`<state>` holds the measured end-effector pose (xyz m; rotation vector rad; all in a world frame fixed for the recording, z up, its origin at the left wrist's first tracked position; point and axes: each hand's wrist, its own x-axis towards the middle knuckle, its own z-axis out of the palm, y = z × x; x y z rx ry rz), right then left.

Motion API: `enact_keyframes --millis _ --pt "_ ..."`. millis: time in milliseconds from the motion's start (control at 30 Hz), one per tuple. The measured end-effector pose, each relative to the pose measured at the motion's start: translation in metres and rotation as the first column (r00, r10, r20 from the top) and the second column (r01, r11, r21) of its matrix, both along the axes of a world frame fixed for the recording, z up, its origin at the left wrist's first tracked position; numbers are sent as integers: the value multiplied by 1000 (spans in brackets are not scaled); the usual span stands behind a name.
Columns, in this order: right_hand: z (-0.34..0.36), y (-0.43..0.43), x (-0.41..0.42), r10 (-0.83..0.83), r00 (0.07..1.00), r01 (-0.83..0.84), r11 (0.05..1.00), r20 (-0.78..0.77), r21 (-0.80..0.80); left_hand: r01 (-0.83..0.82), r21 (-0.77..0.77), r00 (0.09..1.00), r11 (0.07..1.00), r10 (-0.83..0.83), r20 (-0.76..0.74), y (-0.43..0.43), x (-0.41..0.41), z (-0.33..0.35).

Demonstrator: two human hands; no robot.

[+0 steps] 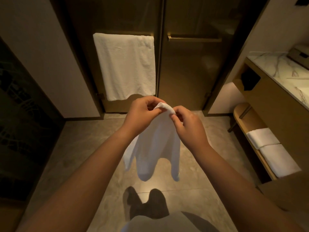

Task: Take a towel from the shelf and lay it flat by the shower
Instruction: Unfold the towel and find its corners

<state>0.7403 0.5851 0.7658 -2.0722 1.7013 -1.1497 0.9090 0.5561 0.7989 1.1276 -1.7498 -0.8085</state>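
Observation:
A white towel [156,148] hangs loose in the air over the tiled floor, in front of the shower doors [189,67]. My left hand [141,114] and my right hand [189,124] pinch its top edge close together, so the cloth droops below them in folds. Its lower corners dangle above the floor. To the right, a low wooden shelf [245,118] under the vanity holds two folded white towels [274,148].
A larger white towel [125,66] hangs on the left door's bar. The right door's bar [194,39] is bare. A marble counter [280,69] stands at right, a dark patterned panel [21,124] at left. Beige floor tiles [87,144] lie between them.

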Motion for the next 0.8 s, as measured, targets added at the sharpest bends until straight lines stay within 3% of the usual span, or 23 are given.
enact_keyframes --millis 133,300,500,600,733,800 --pt "4 -1 5 -13 995 15 1000 102 -23 -22 -72 994 997 29 108 7 7 -5" --pt "12 -6 2 -11 987 17 999 162 -39 -108 45 971 993 95 221 16 21 -31" --pt "20 -10 0 -4 984 17 997 178 -72 -114 197 993 974 109 37 19 12 -30" --pt "24 -10 -7 -98 970 120 989 220 -87 -77 195 994 978 90 -58 18 3 -17" --pt "23 6 -8 -266 898 313 946 350 -83 -54 202 996 978 66 -54 17 -18 -6" --pt "18 19 -4 -244 894 286 956 377 -61 -56 219 994 974 76 -84 17 -28 -2"
